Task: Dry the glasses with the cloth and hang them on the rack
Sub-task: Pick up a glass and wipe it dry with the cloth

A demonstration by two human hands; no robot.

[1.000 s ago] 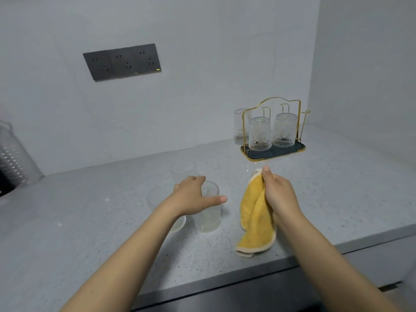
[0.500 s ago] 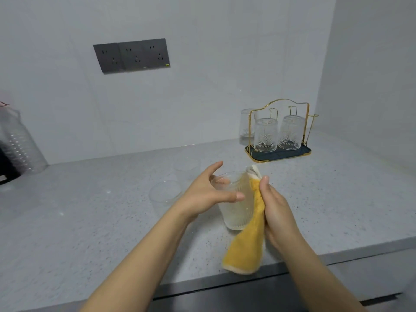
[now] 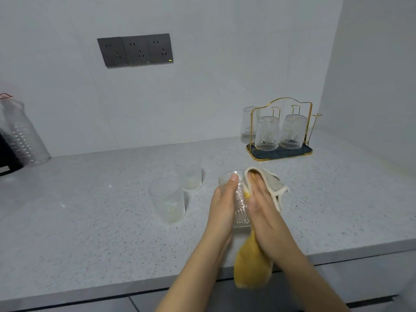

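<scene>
One glass [image 3: 239, 203] is held above the counter [image 3: 90, 221], the left hand [image 3: 222, 203] closed around it. The right hand [image 3: 258, 199] presses the yellow cloth [image 3: 252, 266] flat on its side.

Both forearms are reaching forward over the counter's front edge, the left hand [image 3: 221, 200] and right hand [image 3: 262, 203] pressing inward, palms facing, fingers extended.

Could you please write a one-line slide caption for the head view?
Left hand holds a glass while right hand wipes it with the yellow cloth.
</scene>
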